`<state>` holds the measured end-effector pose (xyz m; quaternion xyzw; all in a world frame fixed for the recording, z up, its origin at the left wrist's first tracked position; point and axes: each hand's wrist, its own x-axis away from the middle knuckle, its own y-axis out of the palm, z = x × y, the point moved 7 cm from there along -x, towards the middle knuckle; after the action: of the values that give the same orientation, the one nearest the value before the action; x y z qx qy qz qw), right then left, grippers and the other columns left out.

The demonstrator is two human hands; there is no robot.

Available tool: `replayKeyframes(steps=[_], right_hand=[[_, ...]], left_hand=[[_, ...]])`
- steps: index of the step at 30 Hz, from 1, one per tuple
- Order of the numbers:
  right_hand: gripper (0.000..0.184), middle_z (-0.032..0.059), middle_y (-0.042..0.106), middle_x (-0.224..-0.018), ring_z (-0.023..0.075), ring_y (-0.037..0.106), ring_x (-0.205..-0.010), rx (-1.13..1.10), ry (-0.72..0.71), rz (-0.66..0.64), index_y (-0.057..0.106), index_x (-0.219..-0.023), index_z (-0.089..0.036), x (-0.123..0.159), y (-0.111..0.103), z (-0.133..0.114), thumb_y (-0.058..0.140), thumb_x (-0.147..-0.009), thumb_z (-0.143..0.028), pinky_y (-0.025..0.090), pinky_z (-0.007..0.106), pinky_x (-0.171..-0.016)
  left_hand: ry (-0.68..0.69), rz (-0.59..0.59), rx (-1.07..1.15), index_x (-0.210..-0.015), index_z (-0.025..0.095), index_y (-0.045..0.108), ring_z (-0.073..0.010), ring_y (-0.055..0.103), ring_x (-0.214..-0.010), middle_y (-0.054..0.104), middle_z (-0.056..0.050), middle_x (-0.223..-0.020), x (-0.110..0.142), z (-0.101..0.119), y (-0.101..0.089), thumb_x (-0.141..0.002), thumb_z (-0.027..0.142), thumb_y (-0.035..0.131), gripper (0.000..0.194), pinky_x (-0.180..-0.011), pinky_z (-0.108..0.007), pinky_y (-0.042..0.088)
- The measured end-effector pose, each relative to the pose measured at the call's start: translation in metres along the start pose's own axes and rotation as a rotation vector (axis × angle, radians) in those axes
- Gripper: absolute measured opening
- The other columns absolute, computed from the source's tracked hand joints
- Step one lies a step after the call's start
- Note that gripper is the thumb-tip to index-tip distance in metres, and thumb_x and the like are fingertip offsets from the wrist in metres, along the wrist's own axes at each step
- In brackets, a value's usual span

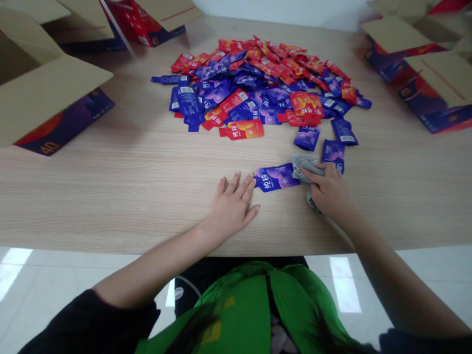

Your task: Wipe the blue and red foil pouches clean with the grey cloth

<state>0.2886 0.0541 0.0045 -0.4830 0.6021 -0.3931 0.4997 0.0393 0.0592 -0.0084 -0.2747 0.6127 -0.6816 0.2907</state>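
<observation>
A purple pouch (pixel 277 178) with white lettering lies flat on the table in front of me. My left hand (pixel 232 204) rests flat with fingers spread, its fingertips on the pouch's narrow spout end. In my right hand (pixel 328 189) is a bunched grey cloth (pixel 305 166), pressed against the pouch's right end. Just behind that hand lies another purple pouch (pixel 333 153), partly covered by it. Farther back spreads a heap of red and purple pouches (pixel 258 88), with a red pouch (pixel 243 130) at its near edge.
Open cardboard boxes stand on both sides: a large box (pixel 66 118) at left, a red box (pixel 147 24) behind it, and a blue box (pixel 435 108) at right. The wooden table (pixel 110 206) ends just before my body.
</observation>
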Motion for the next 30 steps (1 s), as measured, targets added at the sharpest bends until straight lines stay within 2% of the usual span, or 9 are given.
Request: replayKeyframes(steps=[4,7,9,11,14,20,23,27,30], right_hand=[[0.048,0.0164,0.056,-0.125,0.0327,0.056,-0.119,-0.105,-0.010,0.035,0.075,-0.126,-0.020,-0.013,-0.008,-0.011,0.044,-0.090,-0.013,0.048,0.053,-0.101],[0.051,0.0159,0.054,-0.137,0.0326,0.053,-0.124,-0.113,-0.108,0.057,0.071,-0.133,-0.022,-0.010,-0.008,-0.057,0.044,-0.091,-0.012,0.046,0.052,-0.103],[0.054,0.0143,0.052,-0.143,0.0331,0.053,-0.120,-0.075,-0.185,-0.012,0.069,-0.136,-0.026,-0.003,0.002,-0.087,0.045,-0.091,-0.012,0.047,0.053,-0.100],[0.056,0.0137,0.051,-0.146,0.0344,0.054,-0.116,-0.025,-0.204,-0.063,0.068,-0.138,-0.029,0.005,0.010,-0.100,0.046,-0.090,-0.011,0.048,0.055,-0.095],[0.056,0.0135,0.049,-0.148,0.0353,0.053,-0.115,-0.005,-0.160,-0.058,0.067,-0.139,-0.030,0.014,0.012,-0.090,0.047,-0.090,-0.011,0.048,0.057,-0.095],[0.055,0.0142,0.051,-0.141,0.0353,0.052,-0.124,-0.049,-0.016,0.002,0.069,-0.136,-0.026,0.021,0.003,-0.025,0.045,-0.089,-0.011,0.049,0.056,-0.099],[0.049,0.0147,0.053,-0.135,0.0346,0.053,-0.125,-0.133,0.033,0.049,0.075,-0.127,-0.022,0.017,-0.003,-0.010,0.043,-0.090,-0.014,0.048,0.056,-0.101],[0.049,0.0136,0.052,-0.138,0.0328,0.052,-0.126,-0.254,-0.031,0.142,0.073,-0.128,-0.024,0.010,-0.009,-0.041,0.043,-0.091,-0.014,0.045,0.055,-0.105],[0.052,0.0130,0.052,-0.144,0.0322,0.053,-0.122,-0.235,-0.189,0.067,0.071,-0.133,-0.026,0.009,0.000,-0.087,0.043,-0.091,-0.012,0.045,0.055,-0.102]], left_hand=[[0.007,0.007,-0.003,-0.160,0.013,0.036,-0.0402,0.030,-0.153,0.031,-0.011,-0.168,0.000,0.000,0.000,-0.104,0.050,0.041,0.067,-0.119,-0.064,0.031],[0.008,0.006,-0.008,-0.160,0.013,0.035,-0.0396,0.029,-0.154,0.029,-0.010,-0.169,0.001,0.000,0.000,-0.104,0.050,0.040,0.068,-0.119,-0.063,0.030],[0.009,0.007,-0.009,-0.160,0.013,0.035,-0.0394,0.028,-0.154,0.029,-0.010,-0.169,0.001,0.000,0.000,-0.105,0.050,0.039,0.067,-0.120,-0.063,0.029],[0.009,0.009,-0.006,-0.160,0.013,0.035,-0.0393,0.028,-0.154,0.029,-0.010,-0.169,0.001,0.000,0.000,-0.105,0.050,0.039,0.067,-0.120,-0.063,0.029],[0.012,0.008,-0.001,-0.161,0.012,0.034,-0.0393,0.028,-0.154,0.029,-0.010,-0.169,0.001,-0.001,0.000,-0.105,0.049,0.039,0.067,-0.120,-0.063,0.029],[0.008,0.009,0.005,-0.160,0.013,0.037,-0.0398,0.029,-0.153,0.030,-0.010,-0.169,0.001,0.000,0.000,-0.104,0.048,0.040,0.065,-0.119,-0.064,0.030],[0.006,0.021,0.002,-0.159,0.013,0.038,-0.0404,0.030,-0.153,0.032,-0.011,-0.168,0.001,0.000,0.000,-0.104,0.048,0.041,0.065,-0.118,-0.064,0.031],[0.010,0.033,-0.008,-0.159,0.014,0.037,-0.0406,0.031,-0.153,0.032,-0.011,-0.168,0.001,0.000,-0.001,-0.104,0.048,0.041,0.065,-0.118,-0.064,0.032],[0.017,0.030,-0.017,-0.157,0.012,0.042,-0.0400,0.031,-0.153,0.037,-0.014,-0.165,0.001,0.000,-0.001,-0.104,0.050,0.040,0.065,-0.118,-0.063,0.031]])
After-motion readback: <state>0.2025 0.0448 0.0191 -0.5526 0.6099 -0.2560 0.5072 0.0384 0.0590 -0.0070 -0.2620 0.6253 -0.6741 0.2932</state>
